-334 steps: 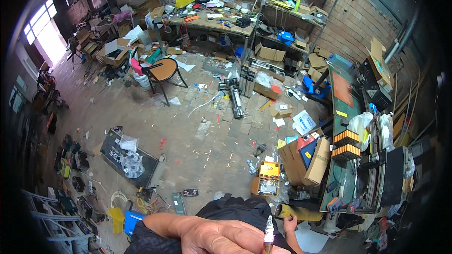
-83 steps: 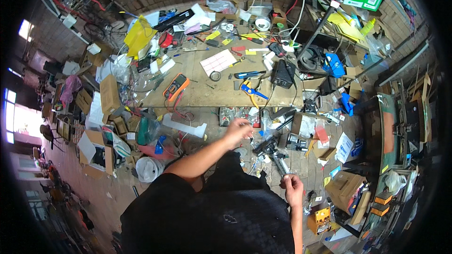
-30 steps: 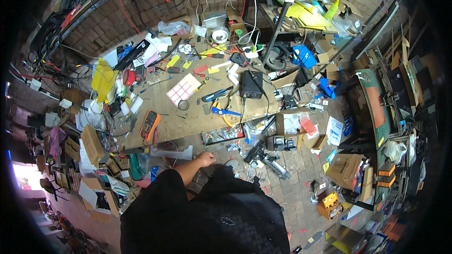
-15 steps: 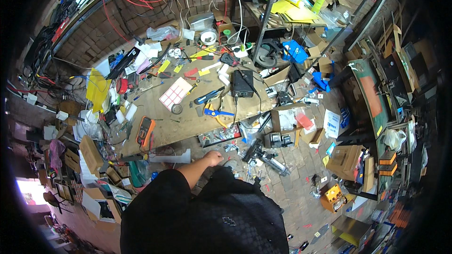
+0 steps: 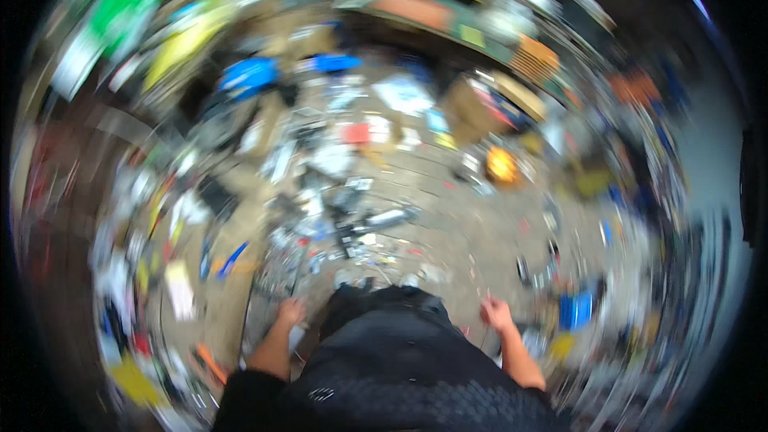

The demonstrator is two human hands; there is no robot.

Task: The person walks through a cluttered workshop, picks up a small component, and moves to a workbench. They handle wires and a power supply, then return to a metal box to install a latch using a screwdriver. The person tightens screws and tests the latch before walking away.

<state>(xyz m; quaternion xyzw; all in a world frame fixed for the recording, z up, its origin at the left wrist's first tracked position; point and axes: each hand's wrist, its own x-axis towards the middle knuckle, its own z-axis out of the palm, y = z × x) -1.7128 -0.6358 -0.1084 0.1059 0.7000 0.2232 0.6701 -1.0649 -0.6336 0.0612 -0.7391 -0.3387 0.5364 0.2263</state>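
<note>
The whole view is smeared by motion. My left hand [image 5: 292, 312] hangs low beside the edge of the workbench [image 5: 232, 228], near a blurred heap of small parts [image 5: 280, 252]. Its fingers look curled, but whether they hold anything is unclear. Over the floor to my right is my right hand [image 5: 495, 314], fingers smeared, with no thing in it that I can make out. Blue-handled pliers [image 5: 232, 260], a pale sheet [image 5: 180, 290] and an orange-edged meter [image 5: 210, 364] lie on the bench. A dark and silver tool-like thing [image 5: 388, 218] rests on the floor ahead.
Farther ahead are a cardboard box [image 5: 468, 112], an orange-yellow box-like thing [image 5: 502, 166] and a green-edged shelf with an orange-red sheet [image 5: 412, 10]. A blue box [image 5: 575, 311] stands right of my right hand. Loose scraps are scattered over the floor [image 5: 448, 216].
My view has swung to the right, so the workbench now lies at the left. My right hand has come into view. My left hand now shows beside the bench edge.
</note>
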